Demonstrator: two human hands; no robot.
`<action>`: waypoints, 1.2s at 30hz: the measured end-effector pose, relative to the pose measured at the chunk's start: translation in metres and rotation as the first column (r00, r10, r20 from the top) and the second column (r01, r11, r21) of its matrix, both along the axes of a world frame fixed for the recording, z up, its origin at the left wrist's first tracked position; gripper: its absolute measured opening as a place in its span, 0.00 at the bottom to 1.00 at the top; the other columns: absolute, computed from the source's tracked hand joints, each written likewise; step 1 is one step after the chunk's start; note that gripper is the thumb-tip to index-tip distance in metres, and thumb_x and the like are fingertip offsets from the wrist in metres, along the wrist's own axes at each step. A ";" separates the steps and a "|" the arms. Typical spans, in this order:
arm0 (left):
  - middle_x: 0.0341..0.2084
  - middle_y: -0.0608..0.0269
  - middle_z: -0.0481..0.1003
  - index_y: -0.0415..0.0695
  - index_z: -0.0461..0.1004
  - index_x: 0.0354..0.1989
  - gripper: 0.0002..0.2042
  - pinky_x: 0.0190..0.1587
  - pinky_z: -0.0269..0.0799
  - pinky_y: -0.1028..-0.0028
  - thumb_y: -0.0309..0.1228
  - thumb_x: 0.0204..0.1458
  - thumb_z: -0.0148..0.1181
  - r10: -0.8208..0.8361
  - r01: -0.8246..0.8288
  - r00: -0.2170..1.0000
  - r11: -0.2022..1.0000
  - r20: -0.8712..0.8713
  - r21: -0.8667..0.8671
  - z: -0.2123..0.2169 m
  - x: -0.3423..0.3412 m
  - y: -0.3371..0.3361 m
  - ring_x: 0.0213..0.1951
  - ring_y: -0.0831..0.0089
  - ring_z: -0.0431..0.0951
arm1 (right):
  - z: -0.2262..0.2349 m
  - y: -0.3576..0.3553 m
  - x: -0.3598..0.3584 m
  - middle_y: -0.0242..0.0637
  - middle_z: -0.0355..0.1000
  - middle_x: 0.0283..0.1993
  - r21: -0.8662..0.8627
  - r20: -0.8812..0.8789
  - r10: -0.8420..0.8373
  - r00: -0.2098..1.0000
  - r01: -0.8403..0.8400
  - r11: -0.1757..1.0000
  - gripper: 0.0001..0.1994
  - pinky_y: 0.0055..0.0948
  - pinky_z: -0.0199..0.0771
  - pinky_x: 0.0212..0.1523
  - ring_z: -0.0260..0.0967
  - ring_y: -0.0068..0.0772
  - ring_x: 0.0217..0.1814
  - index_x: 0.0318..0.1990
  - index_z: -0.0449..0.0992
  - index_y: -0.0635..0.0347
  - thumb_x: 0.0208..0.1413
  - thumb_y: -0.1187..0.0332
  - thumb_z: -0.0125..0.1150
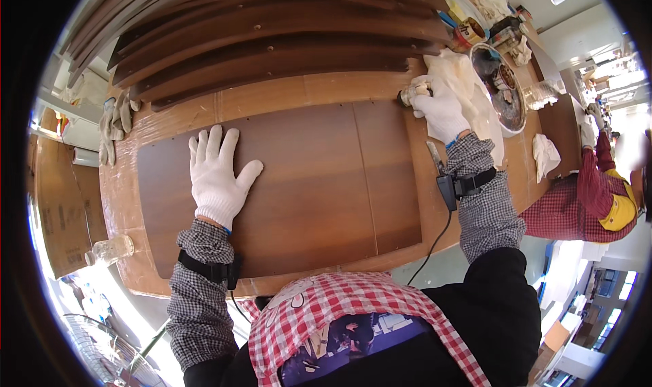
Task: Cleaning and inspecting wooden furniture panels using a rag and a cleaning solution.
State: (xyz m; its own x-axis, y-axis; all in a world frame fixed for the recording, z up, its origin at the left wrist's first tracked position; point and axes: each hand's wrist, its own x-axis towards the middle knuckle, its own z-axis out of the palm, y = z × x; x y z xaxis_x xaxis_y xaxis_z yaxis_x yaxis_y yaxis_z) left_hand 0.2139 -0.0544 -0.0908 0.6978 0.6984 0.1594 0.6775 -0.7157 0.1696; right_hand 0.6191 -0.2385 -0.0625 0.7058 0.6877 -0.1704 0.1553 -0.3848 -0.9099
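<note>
Left hand [216,176] flat on brown panel [305,190], lying lengthwise left-right.

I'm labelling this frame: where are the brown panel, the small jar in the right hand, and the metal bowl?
Brown panel [305,190], head view, bare middle of its top face.
Small jar [406,96], head view, its end showing beside the glove.
Metal bowl [521,118], head view, its near rim.
</note>
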 end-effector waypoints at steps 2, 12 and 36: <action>0.71 0.43 0.65 0.43 0.71 0.68 0.35 0.80 0.46 0.46 0.51 0.57 0.66 0.013 -0.013 1.000 0.999 0.002 0.034 -0.002 0.000 0.002 0.75 0.40 0.58 | -0.001 -0.013 -0.004 0.31 0.77 0.38 -0.060 0.016 -0.004 1.000 0.005 0.998 0.14 0.23 0.73 0.32 0.72 0.20 0.32 0.50 0.76 0.65 0.57 0.74 0.63; 0.72 0.44 0.65 0.44 0.71 0.69 0.34 0.80 0.46 0.47 0.52 0.58 0.64 0.023 -0.022 1.000 0.999 -0.006 0.032 -0.003 -0.001 0.002 0.76 0.41 0.57 | 0.012 -0.120 -0.065 0.32 0.76 0.38 -0.233 -0.175 0.114 0.978 -0.154 0.960 0.14 0.24 0.74 0.34 0.73 0.22 0.37 0.50 0.75 0.64 0.56 0.77 0.63; 0.73 0.46 0.65 0.45 0.72 0.69 0.32 0.80 0.45 0.49 0.51 0.59 0.65 0.019 -0.019 1.000 0.999 0.003 0.049 -0.009 -0.002 0.003 0.76 0.44 0.57 | 0.002 -0.042 -0.033 0.31 0.77 0.37 -0.098 0.023 0.033 0.999 -0.031 0.995 0.12 0.24 0.73 0.33 0.72 0.20 0.34 0.48 0.77 0.62 0.57 0.71 0.64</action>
